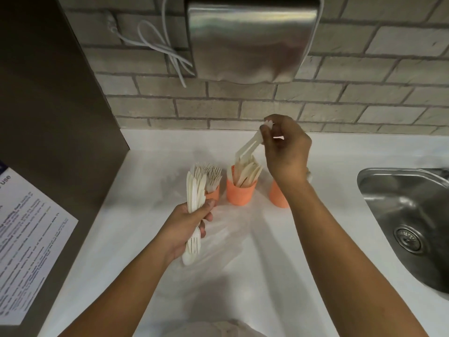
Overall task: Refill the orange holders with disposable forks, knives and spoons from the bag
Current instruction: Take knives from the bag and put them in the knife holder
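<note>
Three orange holders stand in a row on the white counter. The left holder [213, 193] is packed with forks, tines up. The middle holder [240, 192] holds knives. The right holder [278, 195] is partly hidden behind my right forearm, its contents unseen. My right hand [284, 147] pinches a pale knife or two [249, 145] by the handle end, blades angled down into the middle holder. My left hand [192, 222] grips a bundle of mixed cutlery [194, 190] upright, just in front of the left holder. A clear plastic bag [230, 242] lies flat on the counter between my arms.
A steel sink [408, 215] with a drain sits at the right. A steel dispenser [252, 37] hangs on the brick wall above the holders, white cables [167, 49] beside it. A dark panel with a printed notice [29, 239] bounds the left.
</note>
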A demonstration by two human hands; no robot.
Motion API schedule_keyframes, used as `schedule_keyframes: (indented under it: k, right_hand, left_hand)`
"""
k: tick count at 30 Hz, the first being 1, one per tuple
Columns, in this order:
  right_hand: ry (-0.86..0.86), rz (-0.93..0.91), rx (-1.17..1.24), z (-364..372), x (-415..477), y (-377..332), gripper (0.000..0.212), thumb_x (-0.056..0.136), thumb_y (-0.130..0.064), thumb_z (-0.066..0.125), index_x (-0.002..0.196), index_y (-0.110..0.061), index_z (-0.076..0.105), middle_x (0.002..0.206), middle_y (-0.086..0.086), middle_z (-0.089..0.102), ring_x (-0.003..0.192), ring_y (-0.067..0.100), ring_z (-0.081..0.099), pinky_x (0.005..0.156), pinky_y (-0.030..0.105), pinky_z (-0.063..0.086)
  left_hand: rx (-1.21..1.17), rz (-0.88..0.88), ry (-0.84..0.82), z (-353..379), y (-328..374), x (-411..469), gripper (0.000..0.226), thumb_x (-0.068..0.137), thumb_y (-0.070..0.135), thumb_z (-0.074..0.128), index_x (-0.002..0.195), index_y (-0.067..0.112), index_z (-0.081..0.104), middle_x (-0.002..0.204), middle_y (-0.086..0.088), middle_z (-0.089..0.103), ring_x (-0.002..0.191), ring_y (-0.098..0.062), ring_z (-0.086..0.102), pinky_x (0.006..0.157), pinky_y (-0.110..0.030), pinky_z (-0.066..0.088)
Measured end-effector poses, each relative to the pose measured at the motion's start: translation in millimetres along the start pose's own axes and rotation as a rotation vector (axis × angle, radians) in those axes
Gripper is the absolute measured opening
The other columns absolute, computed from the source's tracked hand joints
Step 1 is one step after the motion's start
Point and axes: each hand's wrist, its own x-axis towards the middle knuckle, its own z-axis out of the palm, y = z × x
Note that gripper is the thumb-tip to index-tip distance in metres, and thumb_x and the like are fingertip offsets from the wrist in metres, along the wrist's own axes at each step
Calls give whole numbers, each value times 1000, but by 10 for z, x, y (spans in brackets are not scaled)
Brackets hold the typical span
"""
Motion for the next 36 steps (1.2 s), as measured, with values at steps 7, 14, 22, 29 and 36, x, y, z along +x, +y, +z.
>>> schedule_keyframes:
  k: [7,14,22,29,36]
  right_hand:
    - [-260,-106,-223,327,-98,268,18,92,-4,69,109,-10,71,82,-5,60,68,16,56,69,31,51]
    - [-497,-261,-665,361,-312,498,13,92,-27,71,97,-16,76,103,0,66,103,32,53,81,42,42]
    - [-685,-76,-105,209,-483,-114,35,98,-34,57,132,-28,63,120,-5,52,114,16,50,101,27,39]
    - [-849,-176,-225,384,-651,-12,27,105,-35,54,102,-13,68,88,2,61,77,20,60,76,45,52]
    - [-599,-312,-165,296,-739,32,30,97,-17,59,124,-24,70,119,2,52,102,27,51,93,33,42]
  left_hand:
    - [-40,7,-84,-17,106,14,39,88,45,75,109,11,69,62,4,39,53,-13,35,54,-27,35]
    - [-46,-11,-112,-30,139,37,28,94,36,75,108,12,67,62,4,43,52,-12,38,51,-26,38]
    - [118,-125,-260,-46,215,39,20,96,30,76,96,15,63,65,1,43,53,-13,39,53,-27,38]
    - [246,-128,-354,69,233,64,16,97,22,74,89,16,62,67,1,49,50,-11,41,49,-24,38]
    - [-18,-203,-361,-73,154,10,47,96,56,67,112,11,66,72,-1,43,56,-14,36,51,-24,34]
